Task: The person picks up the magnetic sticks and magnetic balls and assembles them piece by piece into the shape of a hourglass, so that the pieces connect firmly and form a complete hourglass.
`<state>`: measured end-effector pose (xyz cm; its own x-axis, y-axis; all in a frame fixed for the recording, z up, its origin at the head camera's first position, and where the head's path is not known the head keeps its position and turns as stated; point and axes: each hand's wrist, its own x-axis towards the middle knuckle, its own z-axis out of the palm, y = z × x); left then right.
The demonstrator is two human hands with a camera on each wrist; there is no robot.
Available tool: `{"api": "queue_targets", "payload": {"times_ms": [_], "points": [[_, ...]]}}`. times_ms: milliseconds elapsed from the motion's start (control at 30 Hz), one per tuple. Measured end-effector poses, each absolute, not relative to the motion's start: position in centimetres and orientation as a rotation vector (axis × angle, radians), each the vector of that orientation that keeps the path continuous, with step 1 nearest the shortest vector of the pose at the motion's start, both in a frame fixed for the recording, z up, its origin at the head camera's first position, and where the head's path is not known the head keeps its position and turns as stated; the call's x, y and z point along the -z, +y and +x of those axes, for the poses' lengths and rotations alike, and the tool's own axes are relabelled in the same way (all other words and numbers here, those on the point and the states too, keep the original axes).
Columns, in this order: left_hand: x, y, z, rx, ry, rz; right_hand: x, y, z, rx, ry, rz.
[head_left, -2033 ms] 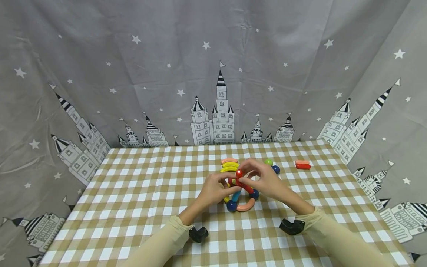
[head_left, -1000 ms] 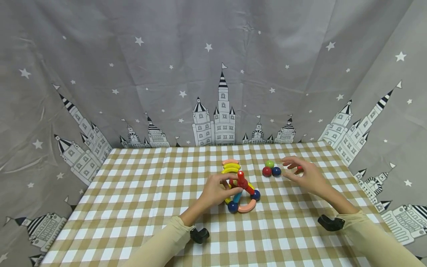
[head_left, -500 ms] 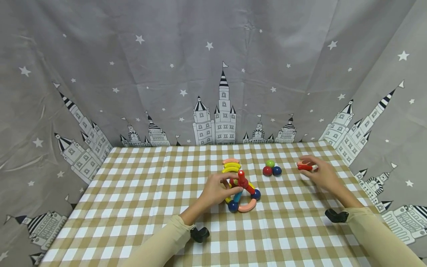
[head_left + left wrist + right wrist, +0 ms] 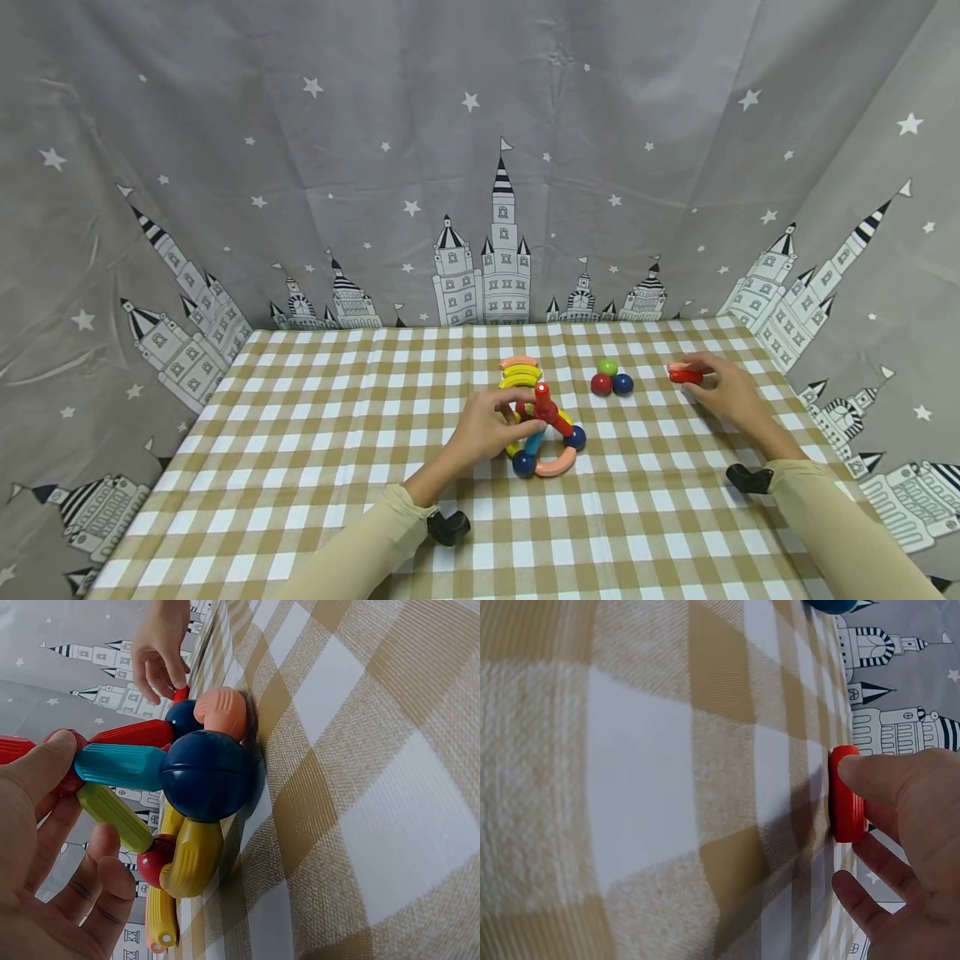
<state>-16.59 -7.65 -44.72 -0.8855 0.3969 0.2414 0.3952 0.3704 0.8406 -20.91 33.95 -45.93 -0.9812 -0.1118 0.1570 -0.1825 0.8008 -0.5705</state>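
My left hand (image 4: 480,425) pinches the red ball (image 4: 71,781) at the top of a pyramid-like frame of magnetic rods and balls. From that ball a blue rod (image 4: 120,764), a green rod (image 4: 114,817) and a red rod slope down. Another red rod (image 4: 542,398) stands upright on top. The base has dark blue balls (image 4: 208,775), a smaller red ball (image 4: 157,859), and curved yellow and peach pieces. Farther right, my right hand (image 4: 726,392) grips a short red rod (image 4: 845,795) between thumb and index finger, low at the cloth. A peach rod (image 4: 678,367) lies right behind it.
Green, red and dark blue balls (image 4: 622,384) sit together between the frame and my right hand. Curved yellow pieces (image 4: 521,372) and a peach one (image 4: 519,362) lie behind the frame. The table has a checked cloth (image 4: 300,450); a grey castle-print curtain (image 4: 375,167) hangs beyond.
My right hand has left the frame's upright red rod, moved right and taken hold of the loose red rod. My left hand has stayed on the frame.
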Motion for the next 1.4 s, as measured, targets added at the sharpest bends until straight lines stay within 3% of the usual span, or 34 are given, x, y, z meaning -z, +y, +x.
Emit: {"api": "queue_targets", "payload": {"times_ms": [967,1400], "points": [[44.7,-7.7,-16.6,-1.594,2.593,0.782,46.0,33.3,-21.0,-0.821,-2.954,0.277],[44.5,-7.7,-16.7,-1.569,2.606,0.741,43.2,32.4,-19.9,-0.865,-2.895,0.425]]}}
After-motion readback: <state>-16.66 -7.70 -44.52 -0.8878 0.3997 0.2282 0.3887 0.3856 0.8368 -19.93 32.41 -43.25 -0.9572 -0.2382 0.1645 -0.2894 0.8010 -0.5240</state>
